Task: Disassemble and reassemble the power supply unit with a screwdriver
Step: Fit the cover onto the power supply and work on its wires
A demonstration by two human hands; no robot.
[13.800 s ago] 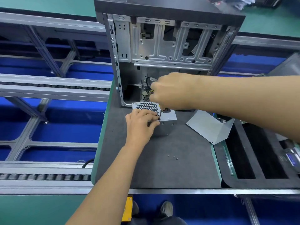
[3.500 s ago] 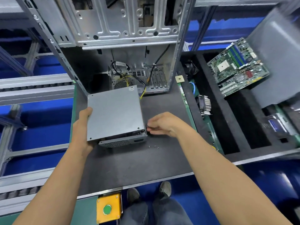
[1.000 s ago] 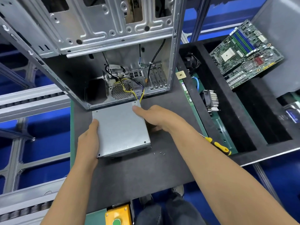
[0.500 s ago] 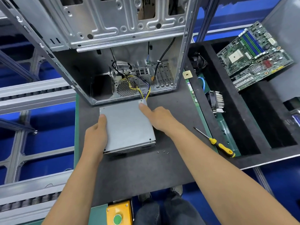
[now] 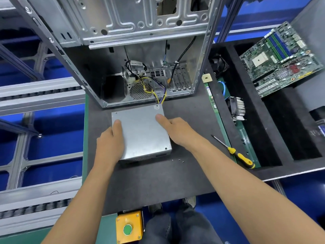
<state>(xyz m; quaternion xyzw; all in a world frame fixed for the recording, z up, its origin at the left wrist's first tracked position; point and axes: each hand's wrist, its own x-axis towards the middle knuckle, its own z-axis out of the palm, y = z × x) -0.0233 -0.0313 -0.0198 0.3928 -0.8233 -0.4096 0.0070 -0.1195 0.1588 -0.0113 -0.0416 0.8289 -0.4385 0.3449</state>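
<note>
Power supply unit [image 5: 140, 132] lies flat on the dark mat [image 5: 158, 176], its plain metal cover facing up, directly in front of the open computer case [image 5: 133, 55]. Yellow, black and purple cables [image 5: 159, 95] run from the far right corner of the unit into the case. The left hand [image 5: 110, 143] grips the unit's left side, thumb on the top cover and the remaining fingers out of sight below the edge. The right hand [image 5: 177, 131] holds the unit's right side, thumb pressed on the top cover, other fingers curled down along the side wall. Small screws [image 5: 178, 160] lie loose on the mat just beside the unit's near right corner. The screwdriver [image 5: 233, 152], with a yellow and black handle, rests on the mat to the right of the unit, apart from both hands. A motherboard [image 5: 279, 59] sits tilted in the foam tray [image 5: 260, 110] further right of the unit.
</note>
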